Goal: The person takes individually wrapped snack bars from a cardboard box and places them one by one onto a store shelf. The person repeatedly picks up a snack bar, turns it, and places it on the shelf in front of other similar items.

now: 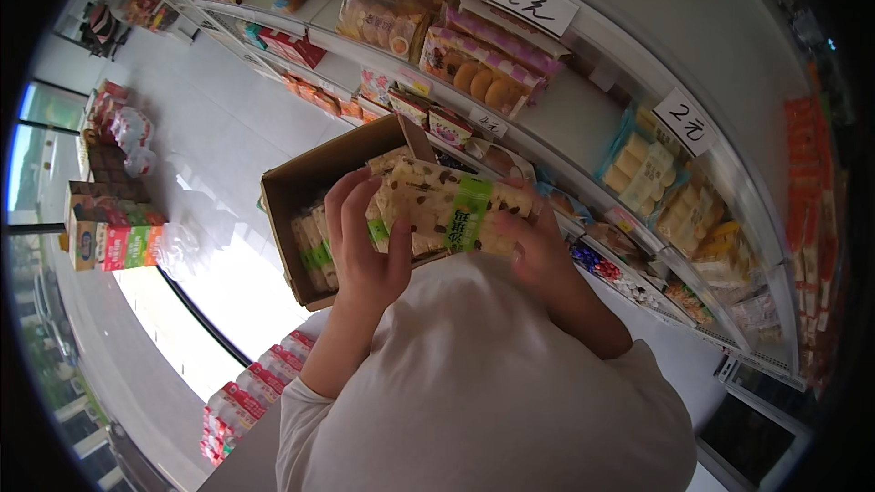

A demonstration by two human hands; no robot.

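A clear-wrapped pack of sachima-like puffed snack bars (429,199) with dark raisins and a green printed band lies level before my chest. My left hand (359,239) grips its left end, thumb on the near face and fingers curled over the top. Around the right end closes my right hand (540,239). Behind and left of the pack is an open brown cardboard box (335,148), tilted in view. Inside it, more green-banded snack packs (316,253) stand in a row, partly hidden by my left hand. What supports the box is hidden.
White store shelving (581,130) curves along the right, bearing packaged breads (478,78), bagged rolls (639,164) and handwritten price cards (533,1). Stacked cartons (116,225) stand on the floor at left. Shrink-wrapped bottles (256,389) sit at lower left, near a bright doorway.
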